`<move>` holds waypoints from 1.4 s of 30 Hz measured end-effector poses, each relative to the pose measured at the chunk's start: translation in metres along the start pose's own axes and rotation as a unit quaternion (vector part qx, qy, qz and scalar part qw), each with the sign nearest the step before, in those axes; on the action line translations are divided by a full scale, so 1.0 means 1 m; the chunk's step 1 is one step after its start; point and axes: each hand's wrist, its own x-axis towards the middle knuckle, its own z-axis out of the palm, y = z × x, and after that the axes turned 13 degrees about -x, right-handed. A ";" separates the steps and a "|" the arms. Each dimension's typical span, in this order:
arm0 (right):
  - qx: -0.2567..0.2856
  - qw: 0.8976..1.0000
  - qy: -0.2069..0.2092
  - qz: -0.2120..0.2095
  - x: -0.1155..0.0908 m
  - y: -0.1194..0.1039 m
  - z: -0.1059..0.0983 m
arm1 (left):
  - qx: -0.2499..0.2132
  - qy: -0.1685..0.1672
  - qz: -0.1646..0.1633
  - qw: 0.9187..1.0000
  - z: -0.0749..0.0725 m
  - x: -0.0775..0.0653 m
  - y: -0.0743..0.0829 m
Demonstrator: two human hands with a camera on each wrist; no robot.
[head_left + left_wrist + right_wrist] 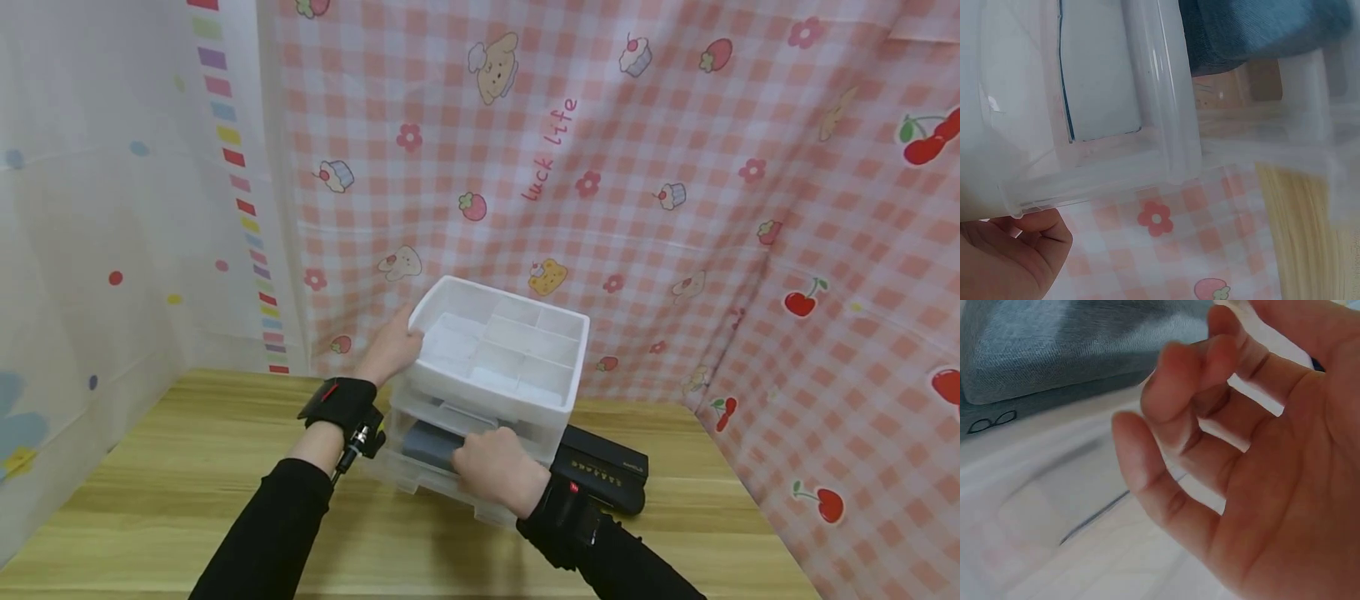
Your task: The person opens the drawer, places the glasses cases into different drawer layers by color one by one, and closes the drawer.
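A white translucent drawer organizer has a divided tray on top and drawers below. My left hand grips its upper left rim; in the left wrist view its curled fingers show beside the edge. Low at the front, my right hand has its fingers curled at the lower drawer; their contact is partly hidden. In that drawer lies a blue-grey fabric case with a small glasses mark on it. A white flat item with a blue edge shows through the drawer above.
Right beside the organizer lie a black box and a black rounded case with gold marks, on the wooden table. A pink checked cloth hangs behind, and patterned cloth stands on the right.
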 end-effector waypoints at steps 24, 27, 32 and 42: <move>-0.070 0.971 0.168 0.155 0.009 -0.009 0.036 | 0.007 0.004 0.019 1.000 0.001 -0.002 0.000; -0.074 0.965 0.178 0.176 0.011 -0.012 0.041 | 0.007 0.000 0.017 1.000 0.001 -0.002 0.001; -0.077 0.956 0.199 0.201 0.012 -0.016 0.051 | -0.004 0.002 0.015 1.000 0.002 -0.001 0.001; -0.040 0.943 0.231 0.238 0.013 -0.022 0.069 | -0.005 0.008 0.021 1.000 0.002 0.001 -0.001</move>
